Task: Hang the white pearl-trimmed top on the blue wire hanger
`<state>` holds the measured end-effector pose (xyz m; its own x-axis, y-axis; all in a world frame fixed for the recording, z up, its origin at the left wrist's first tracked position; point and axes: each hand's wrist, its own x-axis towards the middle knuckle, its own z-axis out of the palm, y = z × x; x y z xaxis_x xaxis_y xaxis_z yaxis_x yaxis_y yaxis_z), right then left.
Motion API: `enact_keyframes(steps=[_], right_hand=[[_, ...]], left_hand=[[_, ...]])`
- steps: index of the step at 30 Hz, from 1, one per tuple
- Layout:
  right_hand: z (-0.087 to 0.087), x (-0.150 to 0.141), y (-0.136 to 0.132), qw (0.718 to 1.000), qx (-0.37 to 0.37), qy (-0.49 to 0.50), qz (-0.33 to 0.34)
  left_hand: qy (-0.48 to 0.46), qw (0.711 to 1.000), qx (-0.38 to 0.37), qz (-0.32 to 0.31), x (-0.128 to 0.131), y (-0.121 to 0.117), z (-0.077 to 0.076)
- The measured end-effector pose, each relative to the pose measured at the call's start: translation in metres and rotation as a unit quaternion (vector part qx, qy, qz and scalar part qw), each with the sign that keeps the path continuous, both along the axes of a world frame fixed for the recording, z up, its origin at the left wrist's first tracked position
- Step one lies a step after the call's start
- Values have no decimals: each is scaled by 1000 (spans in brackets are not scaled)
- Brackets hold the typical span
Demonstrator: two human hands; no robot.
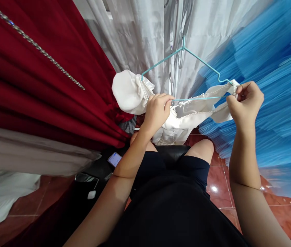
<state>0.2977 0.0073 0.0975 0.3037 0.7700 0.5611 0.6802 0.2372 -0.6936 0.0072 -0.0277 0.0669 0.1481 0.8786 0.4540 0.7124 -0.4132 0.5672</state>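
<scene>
A white dress (194, 116) with pearl-like trim hangs on a light blue wire hanger (200, 61) in front of me. My left hand (157, 111) is closed, thumb and fingers pinching the hanger's lower bar close to the dress neckline. The puffy white sleeve (127, 91) lies beyond that hand, on the hanger's left end. At the hanger's right end, my right hand (247, 101) pinches the beaded shoulder strap. Its fingertips partly hide the strap. Below the neckline, the bodice drops towards my knees.
Red fabric (58, 61) and a beaded strand (36, 46) hang at the left. Blue tulle (264, 103) fills the right side, white garments (145, 37) the back. A lit phone (114, 159) lies on a black surface beside my left leg. The floor (220, 178) has red tiles.
</scene>
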Motion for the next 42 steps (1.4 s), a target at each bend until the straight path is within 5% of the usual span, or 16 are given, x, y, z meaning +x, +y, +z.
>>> enact_keyframes(steps=[11,17,23,28,32,38,42], right_hand=[[15,-54,31,979,172,55,89],[-9,-60,6,987,70,19,146],[-34,-84,-2,948,63,-133,282],[-67,-114,4,961,19,-198,194],[-72,-124,-2,973,49,-161,159],[-68,-123,-1,974,54,-153,157],[-70,-122,-1,973,61,-163,152]], left_hand=[[-4,1000,13,10,9,3,-5],[5,1000,16,23,9,3,-6],[9,998,51,36,13,3,-11],[27,997,58,40,9,2,-14],[-13,994,104,22,5,-8,-20],[-87,950,204,219,-1,-13,-31],[-100,929,235,267,-18,8,-30]])
